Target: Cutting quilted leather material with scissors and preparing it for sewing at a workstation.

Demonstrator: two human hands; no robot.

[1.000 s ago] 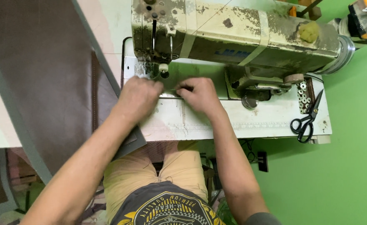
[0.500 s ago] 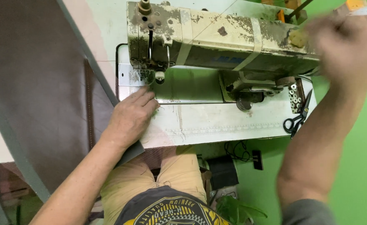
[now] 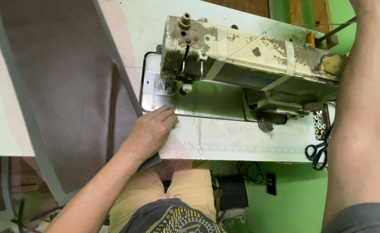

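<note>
I see the left hand [image 3: 152, 130] lying flat, palm down and fingers spread, on the white table [image 3: 241, 140] just in front of the sewing machine [image 3: 246, 64]. It grips nothing; its fingertips [image 3: 169, 113] reach the edge of the steel plate [image 3: 153, 92] under the needle, and the heel of the hand rests on the near corner of the dark fabric [image 3: 69, 90]. That fabric spreads wide to the left of the machine, edged with a grey band, and hangs over the table's front edge beside the person's tan shorts [image 3: 177, 190].

The right arm [image 3: 362, 121] rises along the right side of the view, and its hand passes out of the top edge, so I cannot tell whether it is open or closed. The forearm stands just right of the machine's worn, cream-coloured body.

Black scissors [image 3: 317, 152] lie at the table's right front corner, near the arm. A few small metal bobbins [image 3: 320, 125] sit just behind them, beside the machine's base. The wall below the table is green.
</note>
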